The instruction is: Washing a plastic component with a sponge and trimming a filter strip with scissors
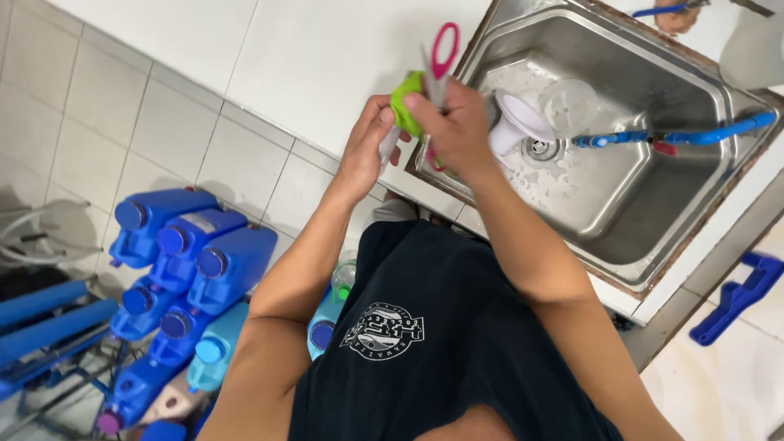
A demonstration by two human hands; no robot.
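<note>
Scissors [438,61] with pink handles stand nearly upright in the head view, over the left rim of a steel sink [653,212], their handle loop uppermost and their blades running down behind the fingers. The right hand [457,126] is closed around the blades, thumb and fingers pressing a green sponge [406,102] against the metal. The left hand [366,147] sits just beside it on the worktop side, fingers curled and touching the sponge and the lower end of the scissors; how tightly it grips, I cannot tell.

Both forearms reach up from a dark shirt with a white printed emblem [382,331].

Inside the sink, near the drain [539,149], lie a white lid-like piece [514,122] and a clear plastic cup [567,104], the two touching. A blue tap pipe [678,135] runs from the sink's right edge toward the drain, with a small red part along it. The basin floor is wet with drops.

The white worktop [327,57] stretches away from the sink's left edge. Below it, against the tiled wall [122,139], a cluster of blue jerrycans [188,261] stands packed together with round caps facing up. A blue plastic piece [739,298] lies on the floor past the sink's near right corner. Another person's hand [676,16] shows at the top edge, beyond the sink.
</note>
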